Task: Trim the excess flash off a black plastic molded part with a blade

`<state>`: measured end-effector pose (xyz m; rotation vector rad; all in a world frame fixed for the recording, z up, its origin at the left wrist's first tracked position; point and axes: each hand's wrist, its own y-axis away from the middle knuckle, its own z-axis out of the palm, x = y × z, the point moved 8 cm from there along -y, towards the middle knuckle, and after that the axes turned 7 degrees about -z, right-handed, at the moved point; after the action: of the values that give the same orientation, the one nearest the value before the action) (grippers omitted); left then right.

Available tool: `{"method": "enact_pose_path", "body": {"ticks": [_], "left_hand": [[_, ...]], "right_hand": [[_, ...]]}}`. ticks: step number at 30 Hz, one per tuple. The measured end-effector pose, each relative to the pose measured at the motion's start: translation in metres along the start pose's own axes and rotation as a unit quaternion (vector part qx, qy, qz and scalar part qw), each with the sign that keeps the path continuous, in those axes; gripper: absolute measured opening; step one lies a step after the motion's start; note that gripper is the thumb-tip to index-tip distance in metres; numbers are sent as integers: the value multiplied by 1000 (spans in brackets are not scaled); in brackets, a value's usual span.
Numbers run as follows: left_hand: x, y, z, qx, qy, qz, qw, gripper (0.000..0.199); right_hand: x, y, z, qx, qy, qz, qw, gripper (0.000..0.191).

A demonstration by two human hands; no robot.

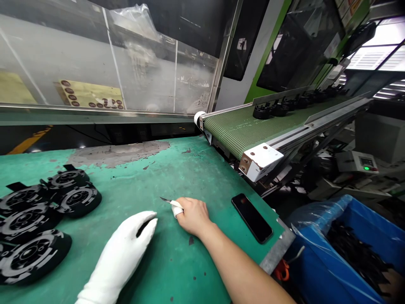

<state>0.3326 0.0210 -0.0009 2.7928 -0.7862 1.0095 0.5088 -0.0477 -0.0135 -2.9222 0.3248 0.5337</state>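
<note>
My right hand [193, 216] is closed around a small knife, its thin blade [165, 199] pointing left over the green table [177, 169]. A white wrap [176, 208] shows at the fingers of this bare hand. To the left, my left hand [131, 232] wears a white glove, thumb and fingers brought together. A dark shape [144, 227] shows between them; whether it is a small black piece or a shadowed gap, I cannot make out. Several round black plastic parts [34, 252] sit at the table's left side, apart from the gloved hand.
A black phone [252, 217] lies near the table's right edge. Beyond it, a green conveyor belt [232, 126] carries several black parts [263, 111]. At the lower right stands a blue bin [316, 261], plastic-lined, with black pieces inside. A machine with clear panels [152, 80] rises behind the table.
</note>
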Motion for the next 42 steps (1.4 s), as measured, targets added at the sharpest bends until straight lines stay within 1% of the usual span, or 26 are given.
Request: {"method": "enact_pose_path", "body": {"ticks": [5,15,28,42], "left_hand": [[0,1,0,-7,4,-10,1000,43],[0,2,0,-10,9,-6,1000,43],[0,1,0,-7,7,0,1000,44],[-1,1,-1,1,3,2,1000,43]], "right_hand": [[0,0,1,3,1,-2,1000,29],[0,0,0,4,3,-1,1000,29],[0,0,1,-5,0,2,1000,30],[0,0,0,-1,-1,3,1000,29]]}}
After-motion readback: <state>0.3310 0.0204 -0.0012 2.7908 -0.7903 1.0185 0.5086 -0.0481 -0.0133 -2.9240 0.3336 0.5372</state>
